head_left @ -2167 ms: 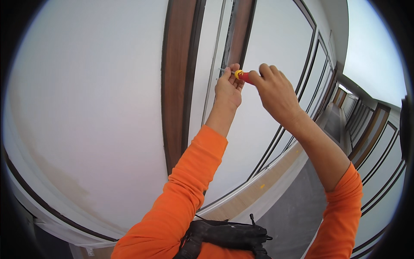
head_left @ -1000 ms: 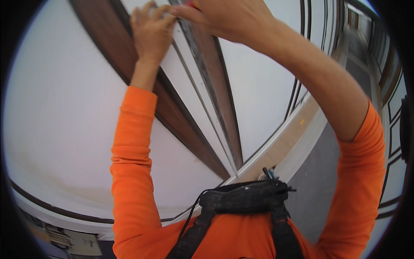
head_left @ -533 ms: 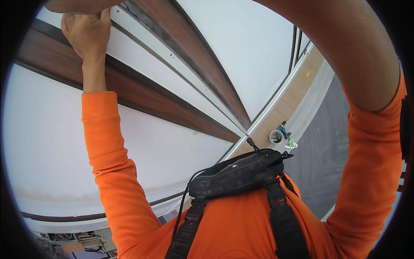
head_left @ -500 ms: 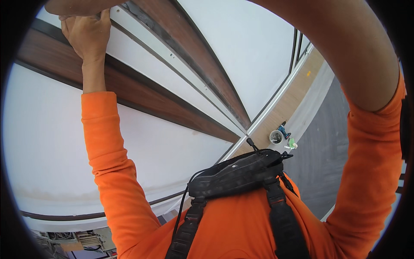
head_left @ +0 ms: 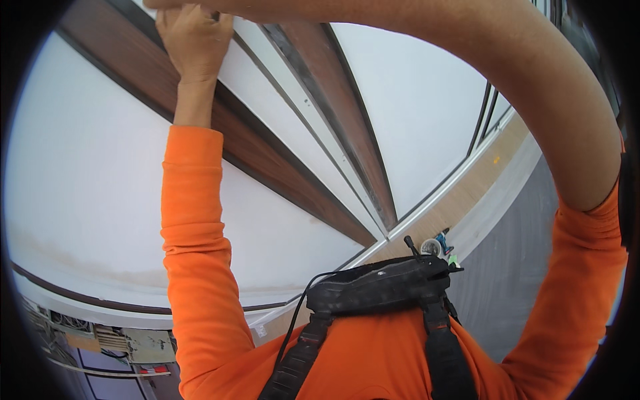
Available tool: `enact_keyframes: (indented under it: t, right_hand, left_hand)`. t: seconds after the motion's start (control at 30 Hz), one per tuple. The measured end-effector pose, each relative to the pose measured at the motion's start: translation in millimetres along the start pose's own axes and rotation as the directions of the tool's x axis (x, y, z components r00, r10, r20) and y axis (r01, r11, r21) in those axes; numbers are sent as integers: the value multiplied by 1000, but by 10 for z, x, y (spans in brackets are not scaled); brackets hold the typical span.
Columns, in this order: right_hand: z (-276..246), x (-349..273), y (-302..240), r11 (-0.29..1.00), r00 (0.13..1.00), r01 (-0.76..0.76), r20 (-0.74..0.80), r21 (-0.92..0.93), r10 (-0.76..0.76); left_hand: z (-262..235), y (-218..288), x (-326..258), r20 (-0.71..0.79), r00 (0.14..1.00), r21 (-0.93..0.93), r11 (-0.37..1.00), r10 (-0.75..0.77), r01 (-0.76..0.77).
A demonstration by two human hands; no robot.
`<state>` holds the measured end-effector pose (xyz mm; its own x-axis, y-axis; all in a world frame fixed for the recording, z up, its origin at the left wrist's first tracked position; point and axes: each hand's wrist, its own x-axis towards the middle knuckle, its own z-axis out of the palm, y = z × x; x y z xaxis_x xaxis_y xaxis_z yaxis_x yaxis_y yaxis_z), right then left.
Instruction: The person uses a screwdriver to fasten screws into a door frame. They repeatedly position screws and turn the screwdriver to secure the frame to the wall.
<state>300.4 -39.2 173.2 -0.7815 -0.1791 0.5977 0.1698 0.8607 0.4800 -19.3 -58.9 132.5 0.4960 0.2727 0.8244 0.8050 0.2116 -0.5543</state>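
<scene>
My left hand [head_left: 195,43] is raised at the top of the view, against a white wall with dark brown wooden trim. Its fingers are curled, and whatever they may hold is hidden. My right forearm [head_left: 413,12] arches across the upper edge toward it. Only a sliver of my right hand [head_left: 167,3] shows above the left one; its fingers are cut off by the frame. Beside my left wrist runs a wide brown trim board [head_left: 267,157]. A narrow pale metal strip [head_left: 320,127] with small holes lies between it and a second brown board [head_left: 353,100].
Below, a white bucket [head_left: 431,247] and a blue cordless drill [head_left: 443,239] stand on a wooden ledge [head_left: 460,193] along the wall's foot. Grey floor [head_left: 507,247] lies to the right. A black chest pouch [head_left: 377,287] hangs on my front. Shelving with cables [head_left: 100,333] shows at lower left.
The wall, trim and left hand have shifted right in the view, and the bucket and drill sit lower. Both arms stay raised; more of the right forearm crosses the top.
</scene>
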Motion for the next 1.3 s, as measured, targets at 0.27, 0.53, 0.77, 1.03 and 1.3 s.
enact_keyframes:
  t: [0.27,0.53,0.77,1.03,1.3]
  right_hand:
    - [197,118,173,916,886,351,-248,-193,-392]
    - [109,349,-46,980,976,-197,93,-2,196]
    - [144,373,-209,979,977,-202,61,-12,202]
    - [239,365,-181,983,977,-141,-143,115,157]
    - [102,465,-299,919,923,-384,56,88,380]
  left_hand:
    - [-124,271,299,-168,986,-110,994,-15,-3]
    - [-96,199,126,-34,998,-17,999,47,-48]
    - [-6,144,121,-100,995,-41,999,2,-6]
    - [5,150,78,-47,999,28,999,-26,28]
    - [-14,71,68,-86,996,-43,998,34,-38]
